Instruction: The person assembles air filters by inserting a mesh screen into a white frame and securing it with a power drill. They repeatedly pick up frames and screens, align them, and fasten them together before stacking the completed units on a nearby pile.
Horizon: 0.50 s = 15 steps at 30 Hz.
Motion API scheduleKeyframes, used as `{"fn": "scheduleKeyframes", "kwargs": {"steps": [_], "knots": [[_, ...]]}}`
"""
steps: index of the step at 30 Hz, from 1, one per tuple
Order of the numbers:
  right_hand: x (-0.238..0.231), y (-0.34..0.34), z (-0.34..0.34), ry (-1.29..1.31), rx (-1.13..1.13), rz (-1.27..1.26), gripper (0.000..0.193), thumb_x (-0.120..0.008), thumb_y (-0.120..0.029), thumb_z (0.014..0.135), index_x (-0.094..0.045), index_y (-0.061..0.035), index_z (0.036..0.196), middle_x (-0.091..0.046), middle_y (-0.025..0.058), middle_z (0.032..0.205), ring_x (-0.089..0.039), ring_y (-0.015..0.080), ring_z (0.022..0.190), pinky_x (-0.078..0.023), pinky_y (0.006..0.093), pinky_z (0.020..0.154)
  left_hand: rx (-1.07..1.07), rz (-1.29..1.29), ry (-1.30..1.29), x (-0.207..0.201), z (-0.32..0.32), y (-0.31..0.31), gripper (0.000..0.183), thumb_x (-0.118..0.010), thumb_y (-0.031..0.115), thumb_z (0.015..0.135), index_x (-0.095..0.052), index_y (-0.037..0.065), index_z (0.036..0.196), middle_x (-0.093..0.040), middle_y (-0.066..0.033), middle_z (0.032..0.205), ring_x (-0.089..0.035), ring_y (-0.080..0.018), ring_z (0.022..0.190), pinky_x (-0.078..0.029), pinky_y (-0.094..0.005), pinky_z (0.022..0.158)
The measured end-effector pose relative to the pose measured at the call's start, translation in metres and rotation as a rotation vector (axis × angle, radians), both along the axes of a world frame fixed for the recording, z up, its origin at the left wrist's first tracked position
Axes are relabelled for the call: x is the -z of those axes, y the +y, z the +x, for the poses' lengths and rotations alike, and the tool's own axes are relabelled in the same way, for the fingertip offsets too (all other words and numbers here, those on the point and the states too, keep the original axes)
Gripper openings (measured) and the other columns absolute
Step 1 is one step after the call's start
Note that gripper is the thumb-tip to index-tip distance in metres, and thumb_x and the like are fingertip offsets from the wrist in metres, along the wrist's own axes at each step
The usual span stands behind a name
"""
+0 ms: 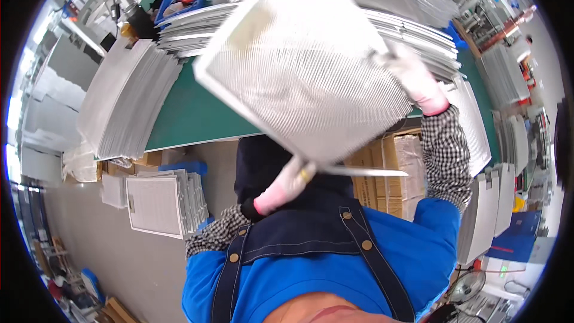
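A silvery mesh filter panel (305, 78) with a thin metal frame is held up and tilted in front of my body, over the table edge. My left hand (286, 186), in a white and pink glove, grips its bottom corner. A thin pale metal strip (368, 171) sticks out to the right from beside that hand; whether it is joined to the panel I cannot tell. At the panel's right edge, my gloved right hand (414, 79) is closed on the frame, slightly blurred, with its fingertips partly hidden.
Beneath the panel lies a green table (203, 113). Stacks of similar panels stand at its left (128, 98) and back right (412, 36). A blue bin (182, 0) sits at the back left. More framed panels (156, 203) stand low at left; cardboard boxes (382, 170) are under the table.
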State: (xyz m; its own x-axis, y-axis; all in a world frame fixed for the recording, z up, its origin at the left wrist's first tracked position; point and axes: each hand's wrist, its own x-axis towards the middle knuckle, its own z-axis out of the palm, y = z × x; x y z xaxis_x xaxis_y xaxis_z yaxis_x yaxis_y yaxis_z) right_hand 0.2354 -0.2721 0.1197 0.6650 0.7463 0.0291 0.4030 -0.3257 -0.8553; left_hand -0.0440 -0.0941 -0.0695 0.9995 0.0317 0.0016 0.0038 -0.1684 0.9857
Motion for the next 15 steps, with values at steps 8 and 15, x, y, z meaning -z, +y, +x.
{"fn": "scheduleKeyframes", "kwargs": {"steps": [8,15], "knots": [[0.077,0.082,-0.035,0.015,-0.520,-0.327,0.040,-0.064,-0.025,0.088,-0.063,0.0047,0.115,-0.065,0.0182,0.096,-0.063,0.0252,0.093,-0.048,0.0357,0.086,0.024,1.019,-0.018,-0.138,-0.034,0.100,0.028,-0.073,0.017,0.071,-0.073,0.017,0.100,-0.069,-0.0124,0.089,-0.069,-0.0261,0.088,-0.054,-0.0399,0.074],[0.047,0.143,-0.080,-0.221,-0.684,-0.178,0.026,-0.063,-0.020,0.090,-0.065,0.0018,0.105,-0.066,0.0185,0.085,-0.067,0.0294,0.081,-0.052,0.0374,0.076,-0.049,0.986,-0.071,-0.162,0.033,0.132,0.020,-0.076,0.018,0.083,-0.069,0.006,0.097,-0.068,-0.0116,0.089,-0.068,-0.0272,0.083,-0.054,-0.0384,0.075]]}}
